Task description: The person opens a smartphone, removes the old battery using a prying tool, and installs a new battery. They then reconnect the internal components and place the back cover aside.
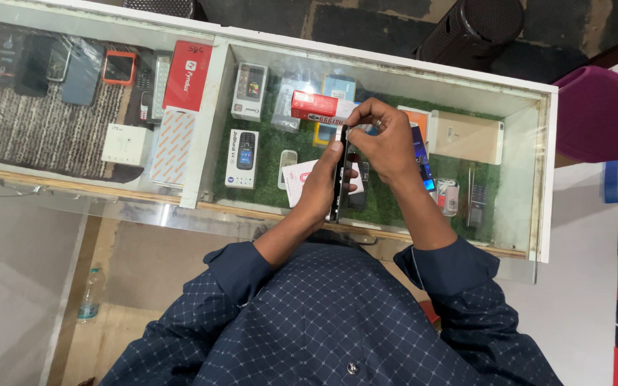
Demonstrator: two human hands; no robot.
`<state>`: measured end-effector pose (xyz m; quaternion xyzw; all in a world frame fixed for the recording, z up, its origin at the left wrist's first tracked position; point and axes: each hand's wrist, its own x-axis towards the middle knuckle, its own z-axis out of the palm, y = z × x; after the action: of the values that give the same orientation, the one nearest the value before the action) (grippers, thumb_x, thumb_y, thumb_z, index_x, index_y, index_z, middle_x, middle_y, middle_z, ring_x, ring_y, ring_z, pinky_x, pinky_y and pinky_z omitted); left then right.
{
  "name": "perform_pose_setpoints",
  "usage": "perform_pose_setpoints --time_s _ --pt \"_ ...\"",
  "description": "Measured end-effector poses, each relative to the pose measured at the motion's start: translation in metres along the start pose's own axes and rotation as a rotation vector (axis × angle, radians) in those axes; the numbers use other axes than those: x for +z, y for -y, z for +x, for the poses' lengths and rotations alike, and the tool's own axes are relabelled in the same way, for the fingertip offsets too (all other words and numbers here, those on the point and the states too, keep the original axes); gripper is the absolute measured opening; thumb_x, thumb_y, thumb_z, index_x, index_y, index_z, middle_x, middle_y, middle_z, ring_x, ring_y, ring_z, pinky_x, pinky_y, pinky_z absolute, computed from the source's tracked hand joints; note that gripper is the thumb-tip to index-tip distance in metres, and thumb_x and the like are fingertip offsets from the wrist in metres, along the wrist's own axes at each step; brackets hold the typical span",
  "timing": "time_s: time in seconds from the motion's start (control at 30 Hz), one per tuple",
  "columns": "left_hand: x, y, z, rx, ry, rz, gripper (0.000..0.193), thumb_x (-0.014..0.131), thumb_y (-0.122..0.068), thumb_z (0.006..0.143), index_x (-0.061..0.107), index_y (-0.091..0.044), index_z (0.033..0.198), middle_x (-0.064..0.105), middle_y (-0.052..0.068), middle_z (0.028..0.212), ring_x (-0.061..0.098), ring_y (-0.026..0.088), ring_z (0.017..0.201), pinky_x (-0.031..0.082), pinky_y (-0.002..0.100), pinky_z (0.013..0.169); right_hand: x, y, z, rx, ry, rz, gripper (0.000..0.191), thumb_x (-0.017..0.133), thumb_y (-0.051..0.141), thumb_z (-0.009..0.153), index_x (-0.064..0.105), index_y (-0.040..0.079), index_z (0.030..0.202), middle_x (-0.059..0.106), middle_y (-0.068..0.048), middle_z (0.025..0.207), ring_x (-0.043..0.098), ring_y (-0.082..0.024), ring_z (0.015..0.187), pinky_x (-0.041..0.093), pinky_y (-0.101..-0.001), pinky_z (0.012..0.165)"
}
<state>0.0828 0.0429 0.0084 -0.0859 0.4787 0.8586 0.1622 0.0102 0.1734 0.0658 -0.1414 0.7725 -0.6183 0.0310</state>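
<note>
- Glass-topped, white-framed display counter [548, 171] runs across the upper half of the view, with dark floor beyond its far edge and a pale floor below its near edge.
- Dark blue patterned shirt [337, 322] of the person fills the bottom middle, both sleeves reaching up over the counter's near edge.
- Inside the counter, the right compartment is lined with green matting [266, 154]; the left compartment has a striped grey mat [30, 132].
- A magenta chair [599, 114] stands off the counter's right end, and a dark round stool [473, 28] sits past the far edge.
- A beige box [466, 136] lies near the right compartment's far right corner; a red box [187, 75] rests at the divider between compartments.
- The right hand [388, 139] hovers above the middle of the right compartment, its fingers bent together and pinching at the upper end of the phone.
- The left hand [323, 182] is just beside it, fingers and thumb clamped around the lower part of the phone.
- The dark phone [339, 175] is held edge-on and upright between both hands, above the glass near the middle of the right compartment.
- Small boxed keypad handsets [242, 157] lie toward that compartment's left edge.
- A clear plastic bottle [89, 293] stands on the lower floor at the left.
</note>
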Motion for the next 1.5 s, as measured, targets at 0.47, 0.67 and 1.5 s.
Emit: perform_pose_setpoints --time_s 0.47,0.67,1.5 --pt "-0.006 -0.008 -0.003 -0.063 0.098 -0.190 0.064 0.034 -0.054 0.105 0.057 0.000 0.130 0.071 0.016 0.108 0.071 0.022 0.093 0.063 0.037 0.077 0.002 0.052 0.004 0.177 0.111 -0.239 0.014 0.078 0.014 0.088 0.073 0.003 0.095 0.068 -0.001 0.091 0.070 -0.007 0.074 0.051 -0.0241 0.045" --pt "-0.010 -0.003 0.000 -0.153 0.262 -0.482 0.070 0.028 -0.056 0.107 0.057 0.002 0.134 0.070 0.019 0.112 0.072 0.026 0.098 0.062 0.042 0.086 0.006 0.060 0.016 0.332 0.193 -0.416 0.018 0.079 0.020 0.086 0.073 0.005 0.094 0.068 -0.002 0.075 0.063 -0.011 0.061 0.049 -0.0300 0.045" --pt "-0.008 -0.029 -0.008 -0.263 0.548 -1.006 0.070 0.041 -0.057 0.105 0.051 0.000 0.145 0.062 0.020 0.119 0.065 0.030 0.105 0.059 0.041 0.090 -0.021 0.003 -0.023 0.227 0.097 0.566 0.030 0.065 0.003 0.095 0.070 0.000 0.124 0.070 -0.005 0.094 0.061 -0.011 0.067 0.055 -0.0271 0.061"
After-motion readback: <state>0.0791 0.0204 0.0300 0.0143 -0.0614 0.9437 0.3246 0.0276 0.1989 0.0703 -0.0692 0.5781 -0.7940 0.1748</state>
